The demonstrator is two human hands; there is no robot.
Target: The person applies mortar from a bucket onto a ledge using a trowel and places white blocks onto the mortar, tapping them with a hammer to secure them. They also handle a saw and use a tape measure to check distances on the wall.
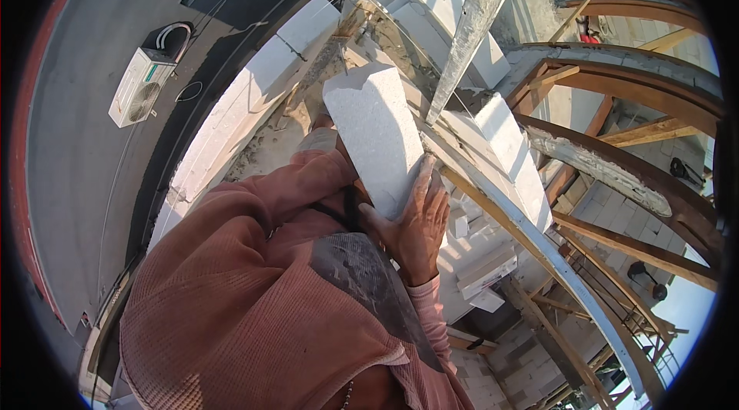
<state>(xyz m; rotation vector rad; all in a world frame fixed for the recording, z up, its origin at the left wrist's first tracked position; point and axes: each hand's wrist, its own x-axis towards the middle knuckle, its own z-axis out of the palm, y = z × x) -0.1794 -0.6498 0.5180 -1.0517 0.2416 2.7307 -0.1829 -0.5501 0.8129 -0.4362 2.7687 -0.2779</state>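
A white rectangular block (pixel 373 133) with a rough, chalky face is held at a slant just in front of my body. My right hand (pixel 416 221) grips its lower right end, thumb and fingers pressed on it. My left hand (pixel 344 150) is at the block's left side, mostly hidden behind it, its fingers out of sight. Just beyond lie a wall of white blocks (pixel 254 90) on the left and more stacked blocks (pixel 508 164) on the right, with dusty mortar between.
Upright metal posts (pixel 469 40) rise ahead. A long metal-and-timber strip (pixel 539 256) runs down the right, over a drop with loose blocks. Curved beams (pixel 616 79) and timber props fill the far right. Left, beyond the wall edge, a grey wall carries an air-conditioner unit (pixel 135 87).
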